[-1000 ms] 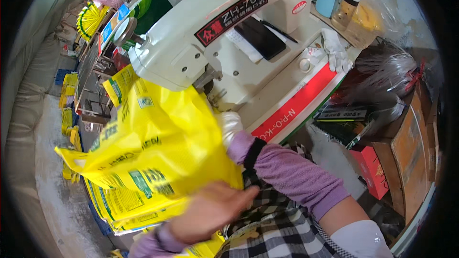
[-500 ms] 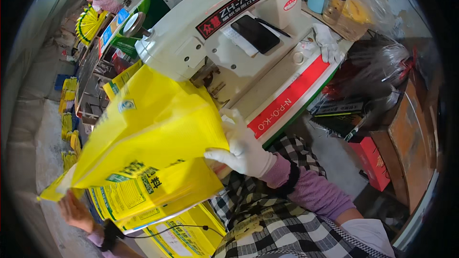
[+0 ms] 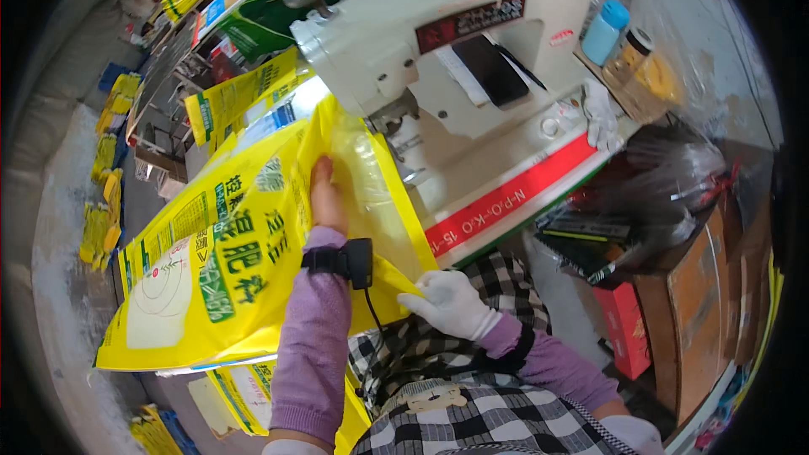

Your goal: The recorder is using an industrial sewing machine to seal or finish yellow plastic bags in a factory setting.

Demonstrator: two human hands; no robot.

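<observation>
A large yellow printed bag (image 3: 190, 265) lies across the sewing machine's bed and hangs to the left. Its near right edge shows a pale, thin layer (image 3: 362, 177) beside the yellow. My bare left hand (image 3: 327, 198) rests on the bag in front of the needle area, partly behind a yellow fold; most of its fingers are hidden. In a white glove, my right hand (image 3: 451, 303) pinches the bag's lower right corner. The white sewing machine (image 3: 371, 55) stands just beyond, its needle and presser foot (image 3: 396, 118) close to the bag's edge.
A phone (image 3: 490, 72) and a pen lie on the machine's bed, and a spare white glove (image 3: 600, 114) near its right end. A blue bottle (image 3: 605, 32) and a jar stand behind. More yellow bags (image 3: 244, 97) lie beyond; cartons (image 3: 691, 303) sit at right.
My left hand has moved from the bag's far left corner up and right to the needle area. The raised bag has come down flat, printed side up. My right hand has shifted slightly nearer.
</observation>
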